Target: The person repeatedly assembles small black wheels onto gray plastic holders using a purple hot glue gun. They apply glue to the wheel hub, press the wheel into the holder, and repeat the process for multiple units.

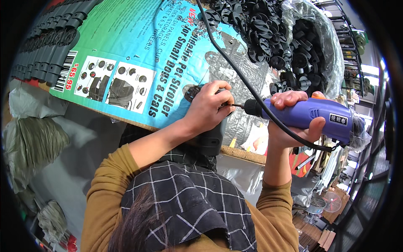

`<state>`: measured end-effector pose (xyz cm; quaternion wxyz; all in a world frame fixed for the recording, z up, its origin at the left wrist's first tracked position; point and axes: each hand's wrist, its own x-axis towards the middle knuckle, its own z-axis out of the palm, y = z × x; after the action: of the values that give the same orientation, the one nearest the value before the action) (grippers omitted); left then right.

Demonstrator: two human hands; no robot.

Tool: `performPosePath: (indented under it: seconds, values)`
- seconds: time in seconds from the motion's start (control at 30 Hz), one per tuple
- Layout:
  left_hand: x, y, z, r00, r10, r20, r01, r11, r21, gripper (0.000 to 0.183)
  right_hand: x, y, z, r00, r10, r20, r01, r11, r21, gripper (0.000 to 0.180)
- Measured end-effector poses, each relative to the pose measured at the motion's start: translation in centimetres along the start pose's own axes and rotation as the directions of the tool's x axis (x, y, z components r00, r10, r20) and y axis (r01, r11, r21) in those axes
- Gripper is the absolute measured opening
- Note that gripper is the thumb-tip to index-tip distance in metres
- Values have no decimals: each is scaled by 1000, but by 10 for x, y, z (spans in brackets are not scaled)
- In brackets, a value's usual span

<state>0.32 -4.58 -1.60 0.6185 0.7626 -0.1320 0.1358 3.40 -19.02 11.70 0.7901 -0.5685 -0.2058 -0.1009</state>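
My right hand (292, 123) is wrapped around a purple electric screwdriver (305, 115), held level with its bit pointing left. Over the table's front edge, my left hand (211, 105) grips a dark grey plastic part (212, 138), whose lower end hangs past the edge. The screwdriver's bit (238, 105) reaches the thumb and fingertips of my left hand. Whether a screw sits at the bit's tip is hidden by those fingers. A round end of black plastic (191, 93) shows just left of my left hand.
A printed cardboard sheet (135, 37) covers the tabletop. Black plastic pieces (261, 31) lie heaped at the back right beside a clear plastic bag (330, 53) of more. Small metal hardware (214, 30) is scattered near them. Grey plastic parts (56, 47) are lined up at left. The screwdriver's black cable (233, 64) crosses the workspace.
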Motion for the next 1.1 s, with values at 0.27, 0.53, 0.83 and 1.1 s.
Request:
performPosePath:
  seconds: [0.27, 0.53, 0.83, 1.1]
  values:
    - [-1, 4, -2, 1000, 4, -26, -5, 1000, -26, 17, -3, -3, 2, 997, 0, 71, 6, 996, -89, 68]
    - [1, 1, -4, 1000, 0, 5, 0, 1000, -31, 20, -12, 3, 8, 985, -46, 167, 46, 999, 2, 69]
    - [0, 0, 0, 999, -30, -24, 30, 999, -12, 27, -13, 9, 11, 983, -57, 177, 50, 998, 45, 70]
    - [0, 2, 0, 997, -50, -58, 48, 998, -34, 43, -14, 7, 16, 965, -59, 254, 73, 996, -47, 76]
